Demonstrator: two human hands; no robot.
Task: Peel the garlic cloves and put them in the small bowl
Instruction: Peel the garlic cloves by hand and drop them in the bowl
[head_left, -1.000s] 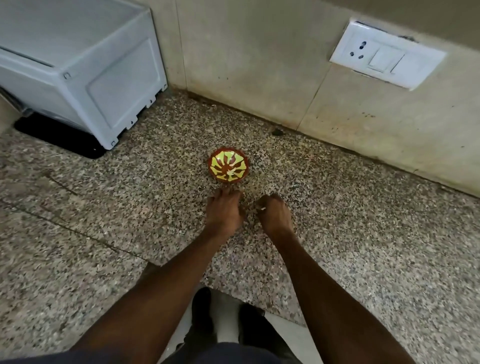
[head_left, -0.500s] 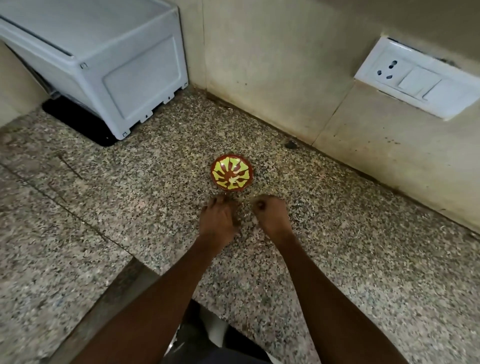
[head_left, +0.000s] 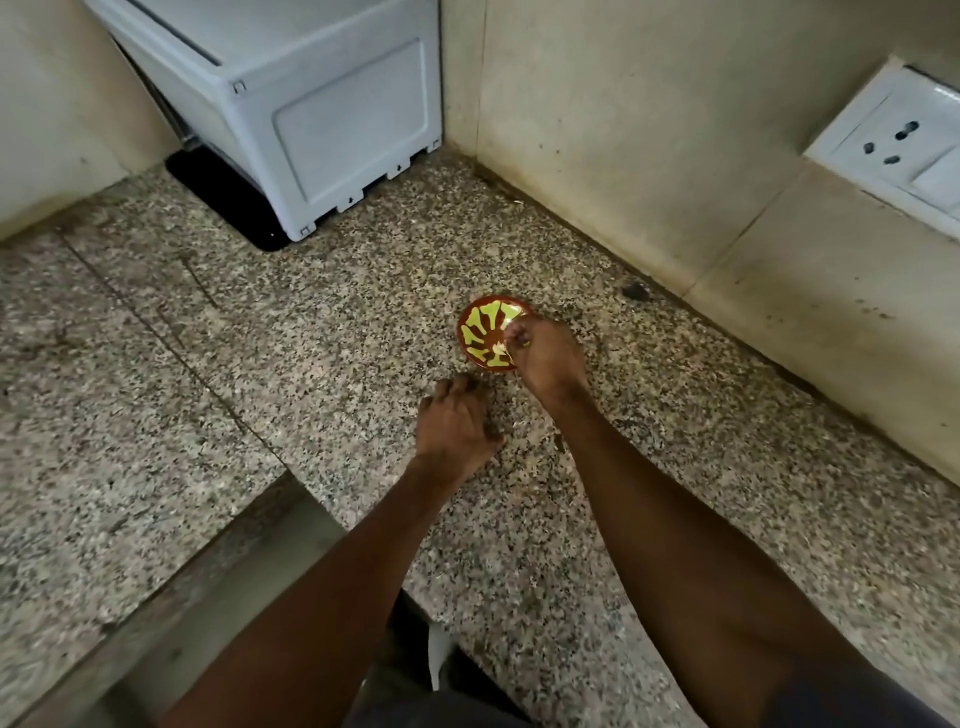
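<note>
The right hand (head_left: 545, 358) has come forward from beside the left and now hangs over the near-right rim of the small round red bowl with yellow-green markings (head_left: 480, 332), fingertips pinched on a pale bit — likely a peeled garlic clove, about to be dropped in. The left hand (head_left: 454, 423) stays just in front of the bowl, fingers curled down on the speckled granite counter (head_left: 260, 364); what it holds cannot be told. Behind-left of the bowl stands a pale blue-grey appliance (head_left: 322, 114) — nothing blocks the drop.
</note>
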